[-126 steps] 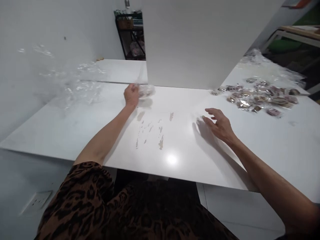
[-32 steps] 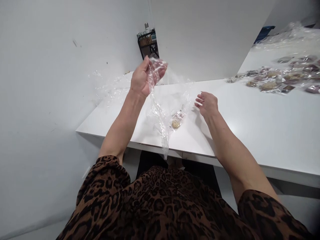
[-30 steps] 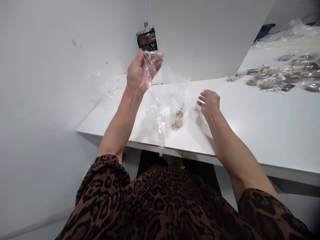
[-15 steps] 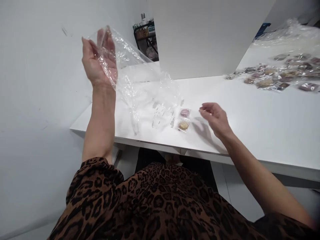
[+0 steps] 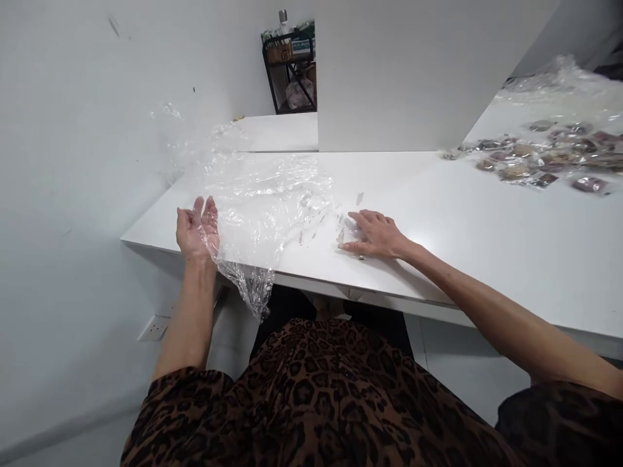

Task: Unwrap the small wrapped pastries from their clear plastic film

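Note:
My left hand (image 5: pixel 197 230) is palm up at the front left of the white table (image 5: pixel 487 233), fingers raised and apart. Beside it, touching the fingers and wrist, lies a large clear plastic bag (image 5: pixel 253 214), crumpled, with one corner hanging over the table's front edge. My right hand (image 5: pixel 377 235) rests palm down near the bag's right end, fingers spread. Under it the small wrapped packets seen earlier are almost wholly covered; a sliver shows at its lower edge.
Many small wrapped packets (image 5: pixel 545 155) lie in a heap on the right, with more clear plastic (image 5: pixel 564 84) behind. A tall white panel (image 5: pixel 409 78) stands at the table's back. A black shelf (image 5: pixel 292 58) is beyond. A wall (image 5: pixel 78 194) borders the left.
My left hand has come down from high up to the table level, and the plastic has sunk and spread with it. My right hand has moved left over the two packets.

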Motion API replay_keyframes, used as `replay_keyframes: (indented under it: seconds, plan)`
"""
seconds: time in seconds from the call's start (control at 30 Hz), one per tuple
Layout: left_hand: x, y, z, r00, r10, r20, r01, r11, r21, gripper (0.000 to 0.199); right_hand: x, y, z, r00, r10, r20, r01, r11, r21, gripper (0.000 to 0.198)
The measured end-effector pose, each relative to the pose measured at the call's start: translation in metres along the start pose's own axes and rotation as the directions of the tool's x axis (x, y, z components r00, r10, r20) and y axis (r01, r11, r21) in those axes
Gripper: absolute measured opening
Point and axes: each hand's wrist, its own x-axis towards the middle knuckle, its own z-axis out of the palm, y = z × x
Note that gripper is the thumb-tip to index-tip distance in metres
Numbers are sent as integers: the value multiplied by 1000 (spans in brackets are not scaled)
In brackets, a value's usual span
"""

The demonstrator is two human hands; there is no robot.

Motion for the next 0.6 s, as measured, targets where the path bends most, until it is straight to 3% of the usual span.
replay_keyframes:
  seconds: [0.17, 0.23, 0.33, 0.5, 0.6]
  plan:
    - [-14, -11, -33, 982, -45, -184, 50, 998, 22, 31, -45, -9, 24, 973, -131, -192, 106, 985, -134, 41]
    - [-18, -16, -41, 970, -42, -239, 54, 998, 44, 32, -60, -9, 32, 948, -202, -244, 162, 971, -174, 30]
    - [-22, -24, -51, 966, -25, -258, 52, 994, 101, 32, -74, -7, 35, 921, -293, -257, 233, 943, -237, 27]
    - [-26, -34, -63, 974, 91, -207, -46, 977, 210, 45, -85, 2, 23, 895, -408, -179, 359, 899, -251, 52]
    - [-26, -35, -69, 976, 86, -200, -14, 941, 338, 48, -94, 22, 17, 916, -353, -189, 328, 932, -153, 31]
